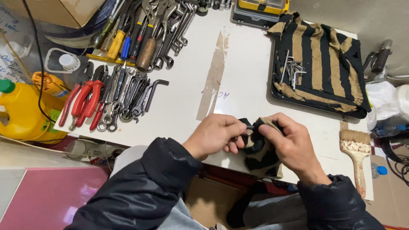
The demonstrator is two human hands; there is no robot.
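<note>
My left hand (pixel 215 135) pinches a small dark metal tool (pixel 250 127), probably a hex key, at the near edge of the white table (pixel 243 85). My right hand (pixel 289 142) grips a black-and-tan striped rag (pixel 259 150) wrapped around the tool's other end. Both hands meet over the table's front edge. Most of the tool is hidden by the rag and fingers.
A black tray (pixel 317 107) with a striped cloth (pixel 324 59) and several hex keys (pixel 292 70) sits at the back right. Wrenches and red pliers (pixel 87 102) lie left, screwdrivers (pixel 128 38) behind. A paintbrush (pixel 357 153) lies right. A yellow jug (pixel 21 110) stands far left.
</note>
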